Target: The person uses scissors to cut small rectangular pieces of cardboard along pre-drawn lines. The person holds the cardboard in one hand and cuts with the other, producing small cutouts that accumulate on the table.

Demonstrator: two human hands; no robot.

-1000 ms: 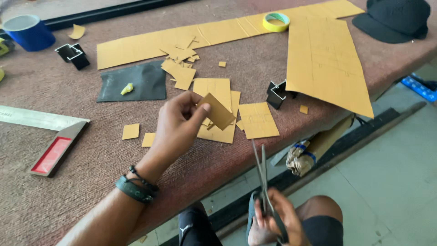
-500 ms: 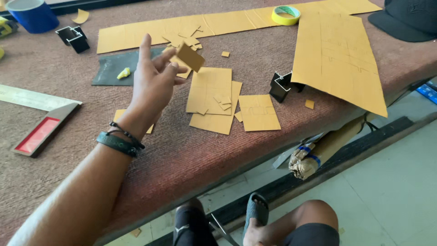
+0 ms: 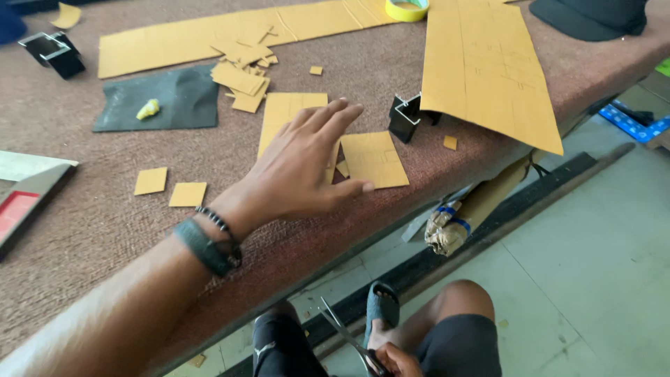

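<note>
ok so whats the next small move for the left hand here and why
Probably lower the left hand onto the square cardboard piece under its fingertips and pick it up. The hand is open and empty above the cardboard, while the right hand holds the scissors down by the knees.

A reddish-brown carpeted tabletop [image 3: 105, 230] carries long cardboard strips [image 3: 209, 38], a big cardboard sheet [image 3: 481, 70] overhanging its edge, small cut squares [image 3: 188, 194], a dark mat [image 3: 178, 105], two black brackets [image 3: 405, 117], a tape roll [image 3: 407, 8], and possibly a try square [image 3: 28, 202] at left.
</note>
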